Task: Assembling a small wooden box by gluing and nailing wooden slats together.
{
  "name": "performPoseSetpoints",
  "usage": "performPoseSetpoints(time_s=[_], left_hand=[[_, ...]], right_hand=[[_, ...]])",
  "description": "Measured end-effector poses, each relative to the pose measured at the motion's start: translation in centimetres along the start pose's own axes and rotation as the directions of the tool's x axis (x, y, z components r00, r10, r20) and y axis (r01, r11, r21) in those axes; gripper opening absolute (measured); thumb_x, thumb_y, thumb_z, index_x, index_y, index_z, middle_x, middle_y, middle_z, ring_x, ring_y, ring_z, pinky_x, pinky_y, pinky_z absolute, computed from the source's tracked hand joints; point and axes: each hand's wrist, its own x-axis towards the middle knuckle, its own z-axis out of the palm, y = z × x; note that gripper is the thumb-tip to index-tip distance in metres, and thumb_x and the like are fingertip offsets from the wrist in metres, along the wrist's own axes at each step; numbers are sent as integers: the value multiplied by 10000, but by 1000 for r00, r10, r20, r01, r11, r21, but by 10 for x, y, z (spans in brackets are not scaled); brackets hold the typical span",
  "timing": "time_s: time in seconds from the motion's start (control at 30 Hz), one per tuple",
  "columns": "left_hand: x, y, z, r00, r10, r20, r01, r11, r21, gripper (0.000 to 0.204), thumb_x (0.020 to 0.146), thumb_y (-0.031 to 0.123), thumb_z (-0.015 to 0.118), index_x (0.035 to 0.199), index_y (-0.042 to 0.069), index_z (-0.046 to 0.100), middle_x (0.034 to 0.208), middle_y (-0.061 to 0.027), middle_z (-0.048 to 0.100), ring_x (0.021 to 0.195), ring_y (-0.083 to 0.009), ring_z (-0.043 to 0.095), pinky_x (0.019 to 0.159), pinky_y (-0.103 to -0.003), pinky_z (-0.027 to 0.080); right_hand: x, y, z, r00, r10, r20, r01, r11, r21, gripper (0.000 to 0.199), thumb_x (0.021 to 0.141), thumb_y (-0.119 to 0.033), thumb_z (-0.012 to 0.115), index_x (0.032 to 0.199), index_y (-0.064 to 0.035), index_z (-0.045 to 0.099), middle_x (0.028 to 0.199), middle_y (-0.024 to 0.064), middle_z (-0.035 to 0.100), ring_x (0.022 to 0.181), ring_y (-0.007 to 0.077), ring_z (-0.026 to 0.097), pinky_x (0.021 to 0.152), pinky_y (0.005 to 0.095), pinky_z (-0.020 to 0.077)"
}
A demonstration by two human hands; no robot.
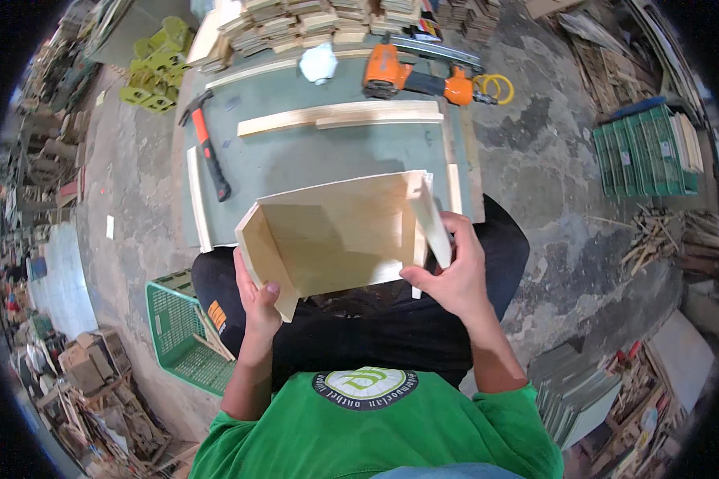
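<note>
Above my lap I hold a pale, open wooden box [339, 227], with a broad panel and a side board at each end. My left hand [257, 299] is closed around its left side board, thumb on the inner face. At the right end, my right hand [455, 275] pinches a short wooden board [430, 219] between thumb and fingers. Whether this board is fastened to the box or loose against it, I cannot tell. Beyond the box, wooden strips [339, 117] lie on the grey-green worktable [295, 164].
A hammer [206, 148] lies at the table's left, an orange nail gun [415, 78] at the far right near a white lump [318, 64]. Stacked wood pieces [295, 24] line the far edge. Green crates [176, 335] [643, 152] stand on the floor at both sides.
</note>
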Motion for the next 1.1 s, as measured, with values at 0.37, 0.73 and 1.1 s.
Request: performPoseSetpoints(time_s=[0.37, 0.73, 1.1], left_hand=[[72, -14, 49, 971, -218, 93, 188, 947, 260, 381, 881, 160, 565, 1205, -39, 569, 1022, -77, 636, 958, -142, 586, 866, -289, 466], [123, -29, 63, 984, -160, 81, 70, 758, 649, 304, 878, 207, 588, 1000, -62, 661, 800, -183, 689, 749, -251, 664, 734, -372, 518], [168, 0, 163, 698, 358, 620, -700, 162, 695, 169, 826, 163, 691, 960, 64, 659, 994, -105, 651, 967, -291, 645, 857, -440, 470]], right_hand=[[40, 46, -18, 944, 254, -211, -254, 967, 26, 247, 818, -184, 730, 964, 14, 706, 782, 150, 687, 713, 214, 679, 678, 339, 522], [80, 63, -16, 918, 350, -186, -339, 937, 90, 301, 855, -245, 743, 1021, 5, 727, 832, 124, 739, 759, 160, 696, 714, 312, 531], [71, 81, -20, 890, 401, -216, -353, 907, 228, 383, 835, -266, 782, 1067, 29, 704, 860, 86, 711, 782, 148, 653, 756, 299, 516]])
